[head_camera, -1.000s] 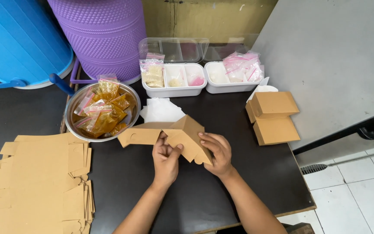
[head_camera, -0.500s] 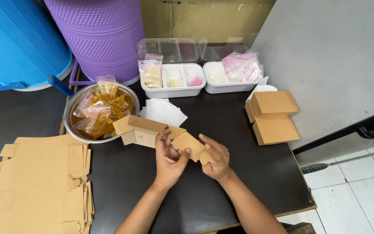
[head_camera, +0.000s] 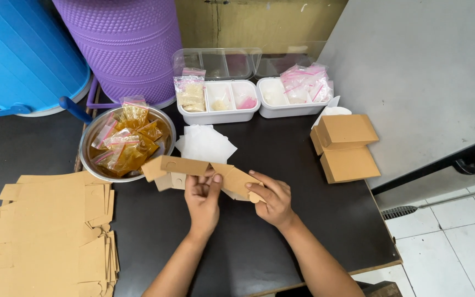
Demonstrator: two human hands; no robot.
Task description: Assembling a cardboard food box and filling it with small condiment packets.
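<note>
Both hands over dark table (head_camera: 303, 242), working one brown carton (head_camera: 204, 169), half-folded, held just above the table centre. Left hand (head_camera: 202, 197): fingers curled shut, pinching the carton's middle panel from below. Right hand (head_camera: 270, 199): fingers part-closed, thumb and fingertips gripping the carton's right flap. Flat blanks (head_camera: 50, 231) stacked at 8 o'clock of the hands. Steel bowl (head_camera: 89, 144) of sachets at 10 o'clock, touching the carton's left end. White papers (head_camera: 204, 143) at 12 o'clock. Two white trays (head_camera: 232, 113) beyond them. Two finished boxes (head_camera: 346, 147) at 2 o'clock, stacked.
</note>
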